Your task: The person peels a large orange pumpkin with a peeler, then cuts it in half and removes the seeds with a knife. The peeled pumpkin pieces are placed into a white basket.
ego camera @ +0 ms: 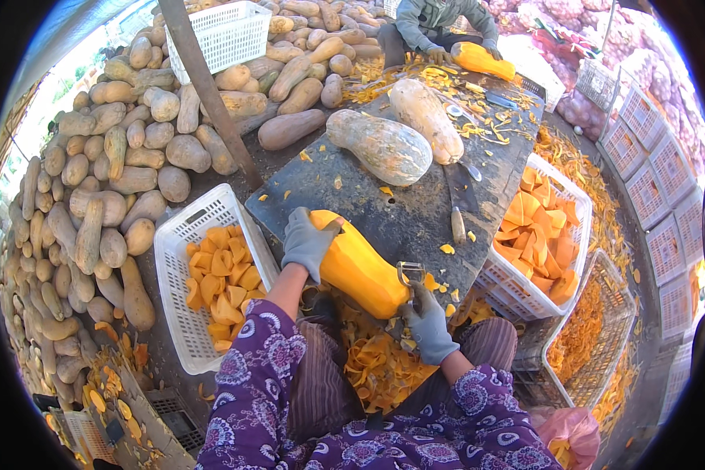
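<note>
A peeled, bright orange pumpkin (358,267) lies slantwise over the near edge of the dark worktable (305,182). My left hand (309,239), in a grey glove, grips its far left end. My right hand (427,323), gloved as well, holds a peeler (411,272) with a wide metal frame at the pumpkin's near right end. Two unpeeled pumpkins, one greenish-grey (382,147) and one tan (426,120), lie farther back on the table. A large knife (458,200) with a wooden handle rests to their right.
White crates of cut pumpkin stand left (170,294) and right (581,235) of the table. A mesh crate (614,346) holds orange shreds. Peelings (382,364) cover the ground between my legs. A metal post (211,94) rises at the table's left corner. Another person (440,26) handles a peeled pumpkin opposite.
</note>
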`<action>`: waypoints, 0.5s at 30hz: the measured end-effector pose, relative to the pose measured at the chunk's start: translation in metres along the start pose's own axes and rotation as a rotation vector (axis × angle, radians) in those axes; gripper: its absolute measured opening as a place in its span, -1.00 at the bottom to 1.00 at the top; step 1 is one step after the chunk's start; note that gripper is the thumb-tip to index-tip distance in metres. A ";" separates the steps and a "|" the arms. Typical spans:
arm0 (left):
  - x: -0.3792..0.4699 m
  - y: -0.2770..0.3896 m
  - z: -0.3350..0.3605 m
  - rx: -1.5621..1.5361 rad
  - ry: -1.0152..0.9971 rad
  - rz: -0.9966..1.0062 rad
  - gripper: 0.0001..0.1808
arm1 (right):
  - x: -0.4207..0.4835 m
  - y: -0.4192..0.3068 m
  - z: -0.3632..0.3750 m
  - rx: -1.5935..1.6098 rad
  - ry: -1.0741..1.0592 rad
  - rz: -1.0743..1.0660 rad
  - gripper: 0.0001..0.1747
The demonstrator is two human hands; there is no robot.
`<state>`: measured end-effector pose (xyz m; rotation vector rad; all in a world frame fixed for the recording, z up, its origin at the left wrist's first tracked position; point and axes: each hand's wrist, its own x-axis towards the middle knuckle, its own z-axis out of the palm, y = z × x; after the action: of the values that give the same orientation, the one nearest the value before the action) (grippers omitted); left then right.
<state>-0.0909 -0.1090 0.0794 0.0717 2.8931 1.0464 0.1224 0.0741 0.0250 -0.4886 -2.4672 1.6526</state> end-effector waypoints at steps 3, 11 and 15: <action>-0.001 0.001 0.012 0.038 0.085 0.073 -0.29 | 0.005 -0.011 -0.015 -0.132 -0.055 0.015 -0.46; -0.001 -0.012 0.021 0.000 0.148 0.110 -0.44 | 0.040 -0.062 -0.027 -0.273 -0.099 -0.265 -0.54; 0.001 -0.019 0.025 -0.010 0.184 0.149 -0.49 | 0.067 -0.076 -0.007 -0.378 -0.184 -0.306 -0.56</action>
<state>-0.0905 -0.1076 0.0483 0.2035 3.0881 1.1485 0.0471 0.0767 0.0934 0.0150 -2.8254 1.1674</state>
